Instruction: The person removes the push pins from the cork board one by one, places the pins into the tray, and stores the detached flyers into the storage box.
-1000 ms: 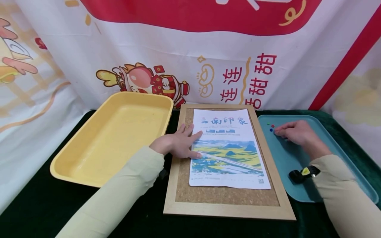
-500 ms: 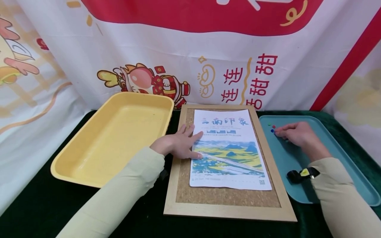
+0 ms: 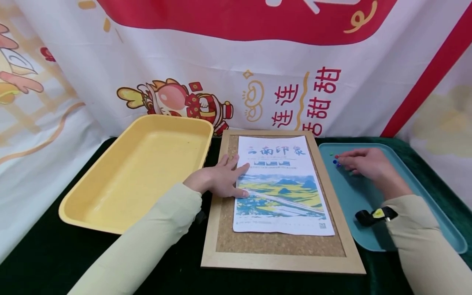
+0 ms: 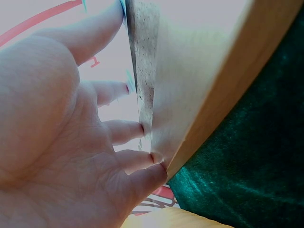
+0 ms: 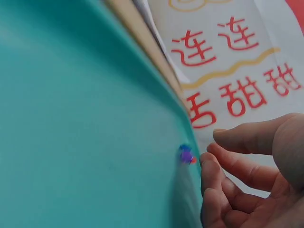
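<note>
My left hand (image 3: pixel 222 180) lies spread over the left edge of a printed paper sheet (image 3: pixel 278 213) with a landscape picture. The sheet is on a cork board (image 3: pixel 282 242) with a pale wood frame, and the outer fingertips reach this frame (image 4: pixel 190 95) in the left wrist view. My right hand (image 3: pixel 368 164) is over a teal tray (image 3: pixel 365 192), its fingertips among several small coloured pins. A blue pin (image 3: pixel 334 162), a red pin (image 3: pixel 336 156) and a purple pin (image 5: pixel 186 156) are close by. Thumb and index fingertip stand apart in the right wrist view, with the other fingers bent.
A yellow basin (image 3: pixel 144 172) stands left of the board. Dark green cloth (image 3: pixel 162 262) covers the table, and a white printed cloth (image 3: pixel 177 49) hangs behind. A green pin (image 3: pixel 331 154) lies near the tray's far left corner.
My right fingertips have shifted slightly among the pins; the index finger now reaches toward the red one, and a purple pin shows beside the blue. My left hand stays in place.
</note>
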A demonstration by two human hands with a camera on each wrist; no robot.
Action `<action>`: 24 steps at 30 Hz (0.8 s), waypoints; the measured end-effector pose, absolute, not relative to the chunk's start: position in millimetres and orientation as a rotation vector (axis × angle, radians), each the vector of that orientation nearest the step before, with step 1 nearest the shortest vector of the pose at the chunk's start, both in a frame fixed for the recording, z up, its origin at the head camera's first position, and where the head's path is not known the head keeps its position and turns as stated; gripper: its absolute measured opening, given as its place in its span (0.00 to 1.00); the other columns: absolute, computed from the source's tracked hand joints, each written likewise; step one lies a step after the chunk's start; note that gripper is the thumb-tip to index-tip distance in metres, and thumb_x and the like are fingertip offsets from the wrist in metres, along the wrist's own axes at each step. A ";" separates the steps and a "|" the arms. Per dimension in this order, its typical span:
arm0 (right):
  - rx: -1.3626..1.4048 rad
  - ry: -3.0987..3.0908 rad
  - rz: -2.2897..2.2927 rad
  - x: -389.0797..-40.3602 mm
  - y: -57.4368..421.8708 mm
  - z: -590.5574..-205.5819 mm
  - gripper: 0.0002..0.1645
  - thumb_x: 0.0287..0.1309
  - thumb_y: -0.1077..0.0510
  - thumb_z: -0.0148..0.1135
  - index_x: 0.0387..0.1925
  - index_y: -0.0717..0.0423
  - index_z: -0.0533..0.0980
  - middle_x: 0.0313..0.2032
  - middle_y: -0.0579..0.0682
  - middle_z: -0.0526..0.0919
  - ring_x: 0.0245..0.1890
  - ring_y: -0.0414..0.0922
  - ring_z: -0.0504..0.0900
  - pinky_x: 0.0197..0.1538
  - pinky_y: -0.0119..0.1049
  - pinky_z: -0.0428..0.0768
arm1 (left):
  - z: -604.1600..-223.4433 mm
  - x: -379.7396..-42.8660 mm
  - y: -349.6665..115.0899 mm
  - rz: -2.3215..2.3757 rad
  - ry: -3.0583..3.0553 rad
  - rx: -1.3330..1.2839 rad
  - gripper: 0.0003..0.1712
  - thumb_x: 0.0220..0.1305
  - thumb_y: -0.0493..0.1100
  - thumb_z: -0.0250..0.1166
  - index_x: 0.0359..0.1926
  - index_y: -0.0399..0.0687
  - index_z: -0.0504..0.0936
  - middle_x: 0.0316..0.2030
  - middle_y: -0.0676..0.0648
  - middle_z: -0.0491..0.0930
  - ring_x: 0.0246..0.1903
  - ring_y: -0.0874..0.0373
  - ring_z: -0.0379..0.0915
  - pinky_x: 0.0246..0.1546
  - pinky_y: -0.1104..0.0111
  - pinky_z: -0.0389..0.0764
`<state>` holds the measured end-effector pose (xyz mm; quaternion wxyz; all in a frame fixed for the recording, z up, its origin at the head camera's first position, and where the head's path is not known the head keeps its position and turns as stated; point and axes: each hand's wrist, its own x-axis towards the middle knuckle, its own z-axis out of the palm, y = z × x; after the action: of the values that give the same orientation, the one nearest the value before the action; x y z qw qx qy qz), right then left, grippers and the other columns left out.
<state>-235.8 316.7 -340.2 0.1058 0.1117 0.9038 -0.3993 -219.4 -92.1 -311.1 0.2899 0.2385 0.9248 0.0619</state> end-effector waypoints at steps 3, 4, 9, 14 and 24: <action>0.299 2.642 -1.240 -234.1 305.9 -334.8 0.35 0.80 0.42 0.56 0.75 0.58 0.71 0.70 0.65 0.75 0.61 0.56 0.78 0.46 0.28 0.83 | -310.3 -219.1 -92.2 0.172 2.466 0.644 0.53 0.77 0.67 0.58 0.87 0.61 0.38 0.86 0.42 0.23 0.84 0.38 0.13 0.84 0.42 0.37; 0.283 2.623 -1.266 -233.4 301.6 -332.7 0.35 0.80 0.43 0.56 0.76 0.58 0.70 0.71 0.65 0.74 0.63 0.57 0.78 0.47 0.27 0.84 | -310.0 -219.1 -92.2 0.175 2.465 0.645 0.53 0.77 0.66 0.58 0.87 0.61 0.38 0.86 0.42 0.22 0.84 0.38 0.13 0.84 0.42 0.37; 0.155 2.501 -1.364 -230.1 277.0 -323.3 0.36 0.79 0.46 0.59 0.78 0.58 0.66 0.75 0.64 0.70 0.68 0.57 0.78 0.53 0.28 0.85 | -310.0 -217.8 -92.9 0.187 2.470 0.640 0.52 0.77 0.66 0.58 0.87 0.61 0.39 0.86 0.41 0.23 0.84 0.38 0.13 0.84 0.42 0.37; 0.116 2.459 -1.407 -226.1 255.3 -318.6 0.35 0.78 0.47 0.60 0.77 0.59 0.67 0.74 0.64 0.71 0.66 0.55 0.81 0.58 0.33 0.85 | -310.6 -217.4 -93.6 0.178 2.471 0.642 0.53 0.77 0.66 0.58 0.87 0.61 0.39 0.86 0.41 0.23 0.84 0.38 0.13 0.84 0.42 0.37; 0.212 2.426 -1.472 -224.3 238.2 -316.3 0.32 0.79 0.53 0.60 0.76 0.60 0.68 0.74 0.65 0.69 0.67 0.57 0.79 0.63 0.42 0.83 | -310.2 -218.3 -92.2 0.154 2.479 0.636 0.53 0.77 0.68 0.58 0.87 0.62 0.39 0.86 0.42 0.24 0.85 0.38 0.15 0.84 0.42 0.38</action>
<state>-224.3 238.2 -316.3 0.1475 0.0737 0.8432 -0.5117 -218.3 -92.2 -310.2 0.2846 0.2379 0.9269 0.0574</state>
